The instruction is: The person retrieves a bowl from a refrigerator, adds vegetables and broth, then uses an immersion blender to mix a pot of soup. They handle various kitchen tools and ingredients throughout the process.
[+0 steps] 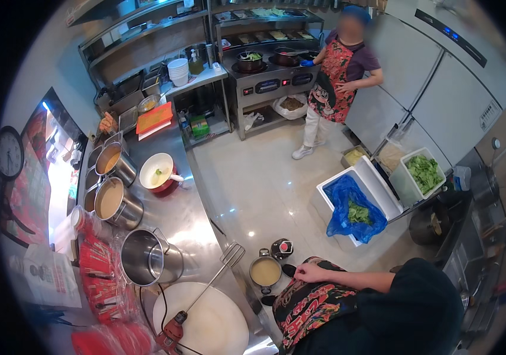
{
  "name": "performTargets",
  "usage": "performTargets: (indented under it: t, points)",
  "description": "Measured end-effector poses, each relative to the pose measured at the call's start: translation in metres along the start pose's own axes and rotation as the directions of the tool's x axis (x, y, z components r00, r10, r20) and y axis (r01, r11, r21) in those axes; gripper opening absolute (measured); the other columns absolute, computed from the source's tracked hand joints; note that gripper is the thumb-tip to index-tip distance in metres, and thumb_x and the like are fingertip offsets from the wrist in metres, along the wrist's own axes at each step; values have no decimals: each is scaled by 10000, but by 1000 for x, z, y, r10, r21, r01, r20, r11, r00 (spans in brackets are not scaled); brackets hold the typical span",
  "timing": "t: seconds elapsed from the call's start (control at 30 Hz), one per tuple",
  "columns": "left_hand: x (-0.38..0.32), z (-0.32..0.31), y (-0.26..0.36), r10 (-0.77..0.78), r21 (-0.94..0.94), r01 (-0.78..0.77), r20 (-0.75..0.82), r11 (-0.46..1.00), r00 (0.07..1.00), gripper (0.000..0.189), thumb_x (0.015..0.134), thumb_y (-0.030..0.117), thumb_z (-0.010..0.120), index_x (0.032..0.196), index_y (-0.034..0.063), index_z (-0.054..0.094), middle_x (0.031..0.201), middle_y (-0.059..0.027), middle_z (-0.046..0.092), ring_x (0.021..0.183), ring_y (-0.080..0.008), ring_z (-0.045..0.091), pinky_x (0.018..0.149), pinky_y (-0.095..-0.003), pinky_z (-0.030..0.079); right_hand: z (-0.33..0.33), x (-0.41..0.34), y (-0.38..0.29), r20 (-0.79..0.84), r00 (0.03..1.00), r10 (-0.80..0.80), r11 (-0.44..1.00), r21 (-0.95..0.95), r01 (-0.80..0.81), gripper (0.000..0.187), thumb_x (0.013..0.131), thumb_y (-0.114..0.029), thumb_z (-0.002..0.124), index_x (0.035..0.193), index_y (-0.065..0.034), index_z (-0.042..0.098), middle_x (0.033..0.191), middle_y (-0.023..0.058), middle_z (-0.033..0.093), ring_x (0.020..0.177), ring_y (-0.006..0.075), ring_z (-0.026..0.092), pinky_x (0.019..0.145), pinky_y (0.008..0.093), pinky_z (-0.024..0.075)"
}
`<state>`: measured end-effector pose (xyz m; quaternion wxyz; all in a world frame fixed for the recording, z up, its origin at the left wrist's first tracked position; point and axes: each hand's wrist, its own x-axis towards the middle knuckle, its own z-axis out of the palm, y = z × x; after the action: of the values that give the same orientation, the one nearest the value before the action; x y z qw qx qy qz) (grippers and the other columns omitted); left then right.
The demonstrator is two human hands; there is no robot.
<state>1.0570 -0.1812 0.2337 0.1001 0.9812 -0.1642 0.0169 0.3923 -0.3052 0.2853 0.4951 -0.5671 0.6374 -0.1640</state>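
My right hand (308, 271) is at the front of my floral apron (313, 306), fingers curled; whether it holds something cannot be seen. My left hand is out of view. On the floor by my shoes stand a pot of yellowish liquid (265, 271) and a dark container with a red cap (282, 248). On the steel counter, a red drill with a wire whisk attachment (174, 328) lies across a large round vessel with a whitish surface (213, 310). Beside it stands an empty-looking steel pot (144, 257). Farther along is a white bowl (157, 171) on a red base.
A co-worker in a floral apron (335, 80) stands by the stove (275, 82), one blue-gloved hand near a pan. A foam box (328, 195) with a blue bag of greens and a tub of lettuce (424, 173) stand at right. Soup pots (117, 204) line the counter's left side.
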Motion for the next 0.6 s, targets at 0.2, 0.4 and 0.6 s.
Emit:
performTargets:
  t: [0.2, 0.4, 0.6]
  points:
    - [57, -46, -15, 15, -116, -82, -488, 990, 873, 338, 929, 396, 595, 942, 65, 660, 821, -110, 677, 640, -339, 634, 539, -400, 526, 0, 11, -6, 30, 997, -72, 997, -17, 73, 288, 888, -311, 594, 935, -39, 678, 817, 138, 707, 756, 258, 693, 706, 375, 539]
    - [38, -178, 52, -136, -497, -175, -529, 850, 838, 532, 905, 371, 692, 1241, -21, 563, 1210, -250, 578, 1000, -389, 595, 872, -463, 496, -22, 23, -56, 64, 990, -129, 987, 103, 122, 245, 892, -253, 585, 898, -20, 659, 780, 126, 692, 720, 220, 679, 673, 358, 533]
    - [34, -264, 111, 144, -381, -570, -728, 728, 670, 409, 797, 322, 638, 1005, 2, 490, 1025, -206, 482, 898, -360, 497, 799, -444, 403, -63, 65, -79, 14, 978, -208, 958, 204, 201, 234, 937, -217, 581, 902, -2, 666, 810, 86, 674, 770, 151, 636, 721, 308, 520]
